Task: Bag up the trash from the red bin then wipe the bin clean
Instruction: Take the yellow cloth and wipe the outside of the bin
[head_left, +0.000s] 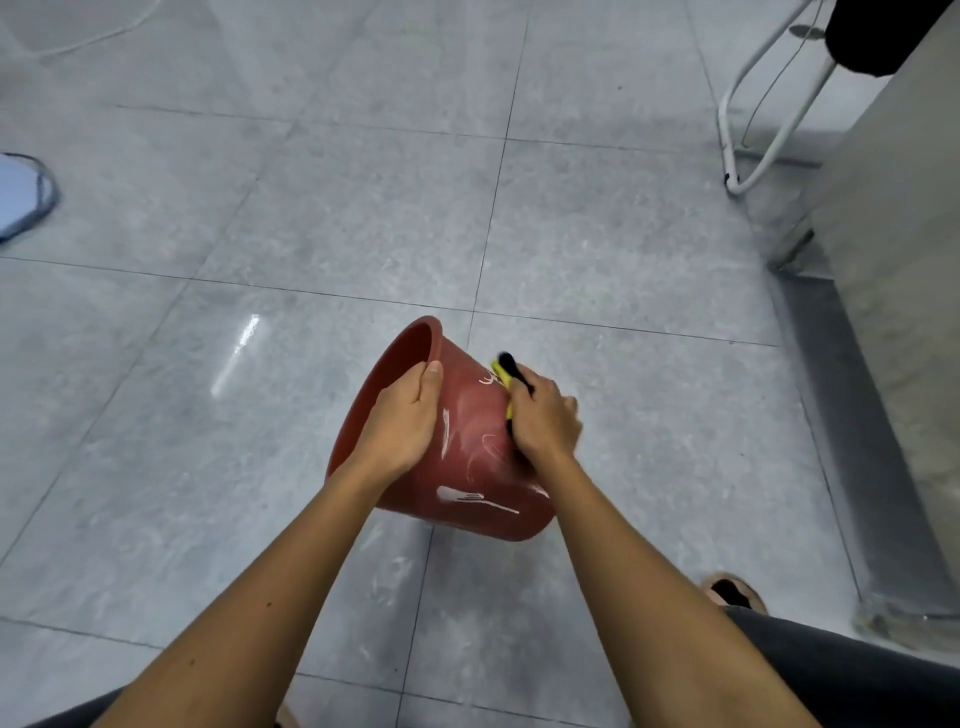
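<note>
Bin (467, 447) tipped on its side above the tiles, mouth pointing away, left hand (402, 421) clamped over the rim to steady it. Right hand (545, 415) grips a yellow-black cloth (506, 379) against the wall; best to press flat and rotate the bin under it.

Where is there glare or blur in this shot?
Head view: a bright glare streak on the floor left of the bin, shiny highlights on the bin's wall, slight motion blur on the cloth in the right hand, and wide-angle bending of tile lines.
</note>
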